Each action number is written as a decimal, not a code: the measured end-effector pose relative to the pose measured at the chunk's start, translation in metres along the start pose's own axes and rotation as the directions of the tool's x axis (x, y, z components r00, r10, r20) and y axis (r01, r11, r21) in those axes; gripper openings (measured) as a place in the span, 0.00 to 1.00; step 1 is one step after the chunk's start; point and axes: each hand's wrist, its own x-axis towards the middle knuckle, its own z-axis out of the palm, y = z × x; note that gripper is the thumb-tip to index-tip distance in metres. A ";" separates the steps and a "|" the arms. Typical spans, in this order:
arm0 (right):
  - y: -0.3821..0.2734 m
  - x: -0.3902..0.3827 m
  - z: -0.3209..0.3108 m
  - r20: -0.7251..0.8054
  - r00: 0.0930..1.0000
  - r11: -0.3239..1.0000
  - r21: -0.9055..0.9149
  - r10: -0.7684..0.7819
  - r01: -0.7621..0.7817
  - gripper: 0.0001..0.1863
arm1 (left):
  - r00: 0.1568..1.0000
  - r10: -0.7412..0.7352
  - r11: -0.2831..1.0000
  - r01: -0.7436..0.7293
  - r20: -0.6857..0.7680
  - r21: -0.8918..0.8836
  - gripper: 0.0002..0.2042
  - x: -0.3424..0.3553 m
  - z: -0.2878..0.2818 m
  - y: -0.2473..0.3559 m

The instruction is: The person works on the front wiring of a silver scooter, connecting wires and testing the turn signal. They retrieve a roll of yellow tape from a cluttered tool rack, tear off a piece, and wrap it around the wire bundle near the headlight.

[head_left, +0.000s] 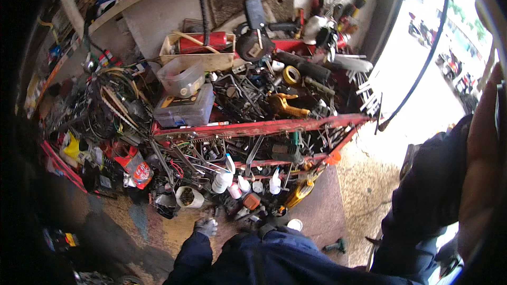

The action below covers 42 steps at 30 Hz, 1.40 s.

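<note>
My left hand (205, 227), in a grey glove, hangs low in front of my dark blue clothing. Its fingers look curled; whatever lies in the palm, if anything, is hidden. Nearest to it is a white tub (189, 197) with dark bits inside, at the front of a crowded red tool bench (264, 127). White squeeze bottles (222, 181) and a yellow bottle (300, 194) stand along the same front. I cannot see my right hand.
A person's bare forearm (478, 163) and dark-clothed limb (428, 184) fill the right side. A black cable (430, 63) hangs by the bright doorway. Hand tools, a roll of yellow tape (291, 75) and a plastic case (185, 108) crowd the bench. A power tool (335, 245) lies on the floor.
</note>
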 end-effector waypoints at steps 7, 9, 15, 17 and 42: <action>-0.010 -0.026 0.009 -0.042 0.999 0.996 -0.089 -0.003 -0.001 0.16 | 0.753 -0.271 0.916 0.394 0.599 -0.081 0.10 0.075 -0.033 -0.020; 0.008 -0.060 0.008 -0.058 0.965 0.958 -0.119 0.256 -0.261 0.15 | 0.753 -0.345 0.848 0.506 0.561 -0.157 0.06 0.070 -0.029 -0.017; 0.078 -0.167 0.008 -0.125 0.613 0.605 -0.102 0.780 -0.790 0.08 | 0.930 -0.314 0.930 0.342 0.192 -0.136 0.05 0.029 -0.014 0.000; 0.095 -0.180 0.009 -0.044 0.658 0.636 -0.212 0.752 -0.742 0.09 | 0.962 -0.259 0.960 0.266 0.087 -0.087 0.04 0.023 -0.013 0.002; 0.182 -0.113 0.056 0.035 0.764 0.716 -0.378 0.644 -0.587 0.04 | 0.836 -0.312 0.389 0.545 0.451 -0.742 0.14 0.012 -0.022 -0.033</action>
